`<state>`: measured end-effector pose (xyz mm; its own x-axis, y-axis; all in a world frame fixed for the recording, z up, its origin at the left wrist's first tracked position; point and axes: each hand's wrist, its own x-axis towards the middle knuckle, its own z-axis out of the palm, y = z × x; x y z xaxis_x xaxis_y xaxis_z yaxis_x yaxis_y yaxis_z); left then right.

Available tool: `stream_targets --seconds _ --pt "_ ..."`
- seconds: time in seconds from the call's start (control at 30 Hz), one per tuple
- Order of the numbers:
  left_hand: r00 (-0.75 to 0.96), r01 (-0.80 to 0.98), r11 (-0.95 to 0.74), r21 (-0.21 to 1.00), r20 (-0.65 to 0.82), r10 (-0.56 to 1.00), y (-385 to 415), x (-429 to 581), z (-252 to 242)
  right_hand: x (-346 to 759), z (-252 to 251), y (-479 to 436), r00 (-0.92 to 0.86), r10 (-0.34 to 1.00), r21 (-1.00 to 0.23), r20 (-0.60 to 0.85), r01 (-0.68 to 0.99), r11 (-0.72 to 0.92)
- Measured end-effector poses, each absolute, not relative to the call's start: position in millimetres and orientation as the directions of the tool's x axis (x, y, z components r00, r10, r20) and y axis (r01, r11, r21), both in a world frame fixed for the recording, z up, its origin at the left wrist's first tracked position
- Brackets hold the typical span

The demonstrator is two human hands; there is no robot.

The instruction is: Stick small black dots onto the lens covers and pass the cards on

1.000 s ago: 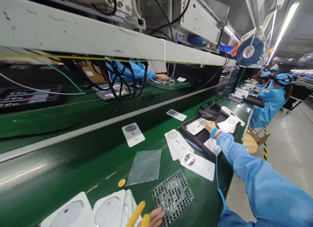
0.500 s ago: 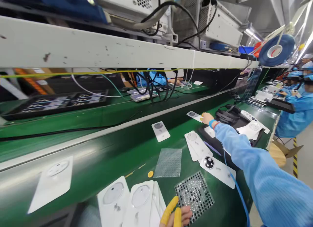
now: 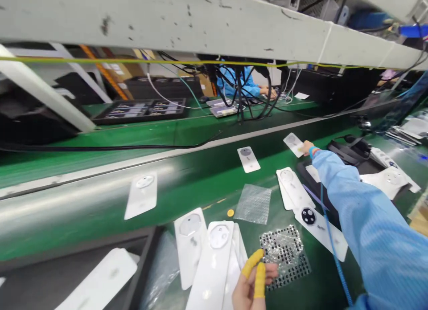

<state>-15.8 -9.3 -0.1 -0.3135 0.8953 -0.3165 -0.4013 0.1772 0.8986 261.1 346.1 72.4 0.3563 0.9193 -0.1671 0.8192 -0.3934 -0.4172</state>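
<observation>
Green conveyor belt [image 3: 187, 138]; black tray [image 3: 302, 174] beneath the right forearm, holding white cards [image 3: 389, 181] and a black strapped object [image 3: 347, 152]. Right hand [image 3: 307, 148]: fingertips [image 3: 301, 148] at the near end of a white card [image 3: 292, 144], grip unclear. Left hand [image 3: 250, 292]: yellow-capped fingers [image 3: 260, 281] narrowly parted, empty, just beside a stack of white cards [image 3: 214, 263].

Our right hand [image 3: 306, 148] touches a white card [image 3: 292, 144] on the green belt [image 3: 200, 167]. Our left hand [image 3: 250, 292] has yellow finger covers [image 3: 259, 281] and is near a pile of white cards [image 3: 214, 265] and a clear sheet with black dots [image 3: 284, 256]. A person in blue [image 3: 234, 80] works across the belt.
</observation>
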Motion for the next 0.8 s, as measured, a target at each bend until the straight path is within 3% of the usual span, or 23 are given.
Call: stream_targets --seconds 0.1,0.2,0.3,0.4,0.57,0.8 --pt "-0.325 -0.377 0.166 0.911 -0.298 0.898 -9.4 -17.8 -0.4 255.9 77.6 334.6 0.255 0.921 -0.558 -0.294 0.737 -0.382" --pt "-0.333 -0.368 0.154 0.917 -0.284 0.899 -11.2 -15.4 3.5 239.6 69.1 302.8 0.142 0.913 -0.621 -0.382 0.692 -0.367" --pt "-0.326 -0.363 0.141 0.921 -0.267 0.907 -13.2 -10.5 11.2 227.4 56.4 260.5 0.091 0.867 -0.564 -0.49 0.725 -0.395" --pt "-0.312 -0.367 0.11 0.924 -0.234 0.921 -14.2 -7.5 18.9 226.4 53.5 231.6 0.133 0.821 -0.409 -0.556 0.816 -0.409" --pt "-0.325 -0.376 0.07 0.924 -0.202 0.924 -15.3 -7.9 25.9 212.5 70.7 236.2 0.181 0.89 -0.227 -0.418 0.928 -0.295" --pt "-0.298 -0.392 0.062 0.918 -0.191 0.935 -14.5 -14.9 14.4 89.0 53.8 291.3 0.102 0.972 -0.215 -0.209 0.965 -0.148"
